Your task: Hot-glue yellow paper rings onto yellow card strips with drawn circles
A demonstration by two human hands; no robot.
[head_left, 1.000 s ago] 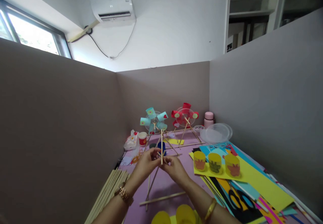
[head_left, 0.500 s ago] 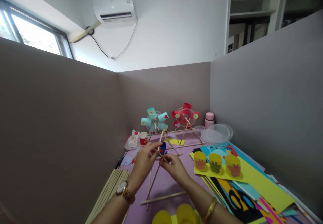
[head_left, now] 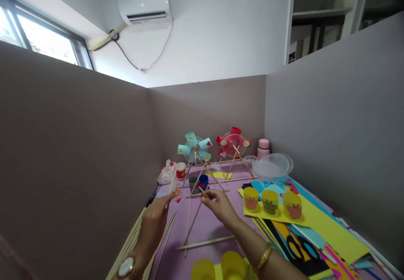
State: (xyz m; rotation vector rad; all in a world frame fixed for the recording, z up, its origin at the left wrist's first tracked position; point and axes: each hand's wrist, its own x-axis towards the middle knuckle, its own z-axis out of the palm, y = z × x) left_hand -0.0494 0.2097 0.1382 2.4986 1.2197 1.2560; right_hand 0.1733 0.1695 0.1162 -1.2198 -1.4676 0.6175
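My left hand (head_left: 154, 219) is closed around a pale stick (head_left: 172, 181) that points up, at the left side of the table. My right hand (head_left: 219, 206) pinches the top of a wooden stick frame (head_left: 195, 221), where thin sticks meet. A crosspiece (head_left: 206, 242) of that frame lies low in front. Behind the fingers stand a dark blue cup (head_left: 203, 181) with a red heart and a grey cup (head_left: 193, 184). Two yellow cups (head_left: 232, 265) sit at the near edge. My fingertips hide the exact joint.
Light blue (head_left: 194, 147) and red (head_left: 233, 142) paper wheels on stick stands are at the back. Three yellow cups (head_left: 270, 202), coloured paper (head_left: 328, 212) and scissors (head_left: 301, 246) lie right. Stick bundles (head_left: 128, 240) lie left; grey partitions (head_left: 205, 111) enclose the table.
My left hand has moved left and down, away from the frame, with the pale stick in it. My right hand stays at the frame's top. The grey cup is now visible.
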